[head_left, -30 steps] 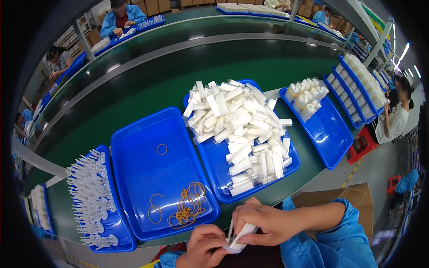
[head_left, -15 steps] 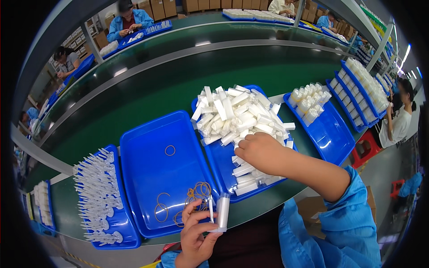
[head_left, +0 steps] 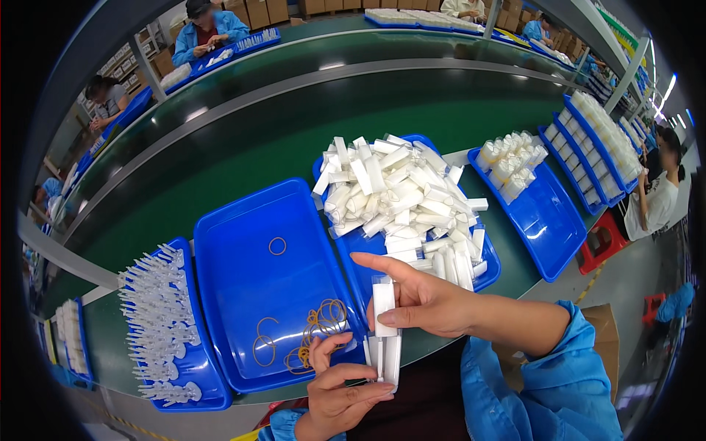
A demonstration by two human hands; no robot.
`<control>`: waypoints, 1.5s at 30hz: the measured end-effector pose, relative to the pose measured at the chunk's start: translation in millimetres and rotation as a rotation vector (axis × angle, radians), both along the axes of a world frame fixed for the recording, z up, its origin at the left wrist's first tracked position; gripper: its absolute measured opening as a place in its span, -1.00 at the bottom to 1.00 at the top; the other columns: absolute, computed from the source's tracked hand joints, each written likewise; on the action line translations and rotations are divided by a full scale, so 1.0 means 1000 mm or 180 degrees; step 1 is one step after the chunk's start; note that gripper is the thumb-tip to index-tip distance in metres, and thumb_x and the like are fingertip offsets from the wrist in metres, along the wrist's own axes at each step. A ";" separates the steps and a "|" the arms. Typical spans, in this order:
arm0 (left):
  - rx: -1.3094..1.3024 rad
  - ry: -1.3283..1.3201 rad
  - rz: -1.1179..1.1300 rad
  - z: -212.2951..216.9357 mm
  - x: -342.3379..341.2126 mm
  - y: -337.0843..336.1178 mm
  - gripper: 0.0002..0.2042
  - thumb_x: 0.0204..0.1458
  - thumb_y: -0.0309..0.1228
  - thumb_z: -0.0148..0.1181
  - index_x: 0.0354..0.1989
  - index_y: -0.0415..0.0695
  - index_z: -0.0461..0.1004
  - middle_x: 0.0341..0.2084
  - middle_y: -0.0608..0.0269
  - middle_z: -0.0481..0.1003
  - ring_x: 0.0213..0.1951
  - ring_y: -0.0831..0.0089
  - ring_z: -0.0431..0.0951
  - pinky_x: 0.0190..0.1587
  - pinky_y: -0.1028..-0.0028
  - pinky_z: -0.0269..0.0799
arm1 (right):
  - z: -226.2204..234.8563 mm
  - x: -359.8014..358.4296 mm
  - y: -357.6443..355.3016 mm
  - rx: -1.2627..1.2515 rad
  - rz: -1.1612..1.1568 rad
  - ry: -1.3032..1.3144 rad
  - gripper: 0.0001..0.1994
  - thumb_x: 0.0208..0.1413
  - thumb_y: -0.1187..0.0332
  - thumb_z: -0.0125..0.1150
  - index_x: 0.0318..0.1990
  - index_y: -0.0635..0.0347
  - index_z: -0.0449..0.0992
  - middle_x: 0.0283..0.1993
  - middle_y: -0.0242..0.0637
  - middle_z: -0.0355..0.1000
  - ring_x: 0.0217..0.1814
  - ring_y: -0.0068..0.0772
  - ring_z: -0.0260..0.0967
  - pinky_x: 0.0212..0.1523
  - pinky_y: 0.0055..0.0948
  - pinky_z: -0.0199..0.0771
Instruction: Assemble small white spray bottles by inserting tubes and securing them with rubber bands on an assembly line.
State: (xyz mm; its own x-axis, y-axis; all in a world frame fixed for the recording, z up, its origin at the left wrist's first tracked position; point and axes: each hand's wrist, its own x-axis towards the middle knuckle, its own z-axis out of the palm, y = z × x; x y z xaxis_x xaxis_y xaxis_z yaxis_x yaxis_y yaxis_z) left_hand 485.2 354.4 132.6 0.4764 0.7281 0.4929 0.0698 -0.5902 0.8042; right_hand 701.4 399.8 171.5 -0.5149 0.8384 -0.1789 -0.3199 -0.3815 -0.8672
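Observation:
In my left hand (head_left: 342, 397), low in the middle, are slim clear-and-white plastic tubes (head_left: 393, 360) held upright side by side; how many I cannot tell. My right hand (head_left: 430, 298) pinches another white tube with a clear end (head_left: 383, 298) between thumb and fingers, its index finger stretched out to the left. This tube is right above those in the left hand, and whether they touch is unclear. Beyond the right hand, a large heap of similar tubes (head_left: 401, 180) fills much of a blue tray (head_left: 354, 253).
To the left, a blue tray (head_left: 243, 323) contains tan rubber bands (head_left: 323, 320). A tray farther left holds clear plunger-like parts (head_left: 158, 316). At right, another blue tray (head_left: 540, 228) carries capped white containers (head_left: 507, 162), with stacked full trays (head_left: 588, 154) behind. Co-workers sit around the green bench.
My right hand has drawn back from the heap toward my left hand, bringing a white tube. My left hand and its tubes have shifted slightly to the right.

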 end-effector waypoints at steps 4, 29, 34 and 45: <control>-0.0329 0.0042 0.0064 0.001 0.002 -0.002 -0.75 -0.38 -0.27 0.42 -0.41 0.27 0.63 -0.46 0.62 0.50 -0.02 0.21 0.34 0.19 0.11 -0.17 | -0.002 0.003 -0.005 -0.0022 -0.0052 0.0011 -0.31 0.06 0.51 0.12 0.31 0.05 -0.10 -0.27 -0.32 0.38 -0.25 -0.69 0.29 -0.20 -0.67 0.30; 0.0184 0.0424 -0.0142 -0.005 0.004 -0.002 -0.78 -0.38 -0.23 0.38 -0.43 0.30 0.62 -0.45 0.71 0.49 -0.09 0.30 0.34 0.19 0.13 -0.19 | 0.018 0.029 -0.022 0.1550 0.0516 -0.2149 -0.77 0.12 0.27 0.05 -0.16 0.16 0.24 -0.30 -0.13 0.34 -0.27 -0.16 0.29 -0.19 -0.26 0.23; 0.0401 0.0456 -0.0187 -0.006 0.007 -0.003 -0.77 -0.39 -0.23 0.38 -0.44 0.31 0.62 -0.44 0.74 0.48 -0.09 0.30 0.34 0.19 0.08 -0.21 | 0.009 0.024 -0.032 0.1331 0.0724 -0.1949 -0.75 0.12 0.24 0.06 -0.17 0.18 0.24 -0.33 -0.13 0.33 -0.29 -0.23 0.28 -0.26 -0.34 0.23; -0.0576 -0.0367 0.0261 -0.006 0.003 -0.003 -0.71 -0.50 -0.19 0.49 -0.58 0.03 0.53 -0.35 0.38 0.40 -0.09 0.18 0.32 0.05 0.13 0.02 | -0.003 -0.003 -0.059 0.1666 0.0338 -0.1890 -0.77 0.11 0.26 0.07 -0.15 0.12 0.26 -0.26 -0.24 0.31 -0.20 -0.24 0.21 -0.07 -0.28 0.08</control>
State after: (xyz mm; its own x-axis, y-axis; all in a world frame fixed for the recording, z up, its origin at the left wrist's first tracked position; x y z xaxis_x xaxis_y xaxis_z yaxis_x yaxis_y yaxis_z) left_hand 488.2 351.1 126.1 0.3601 0.8434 0.3987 0.0129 -0.4318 0.9019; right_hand 698.3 340.8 168.3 -0.5390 0.8411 -0.0451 0.2670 0.1199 -0.9562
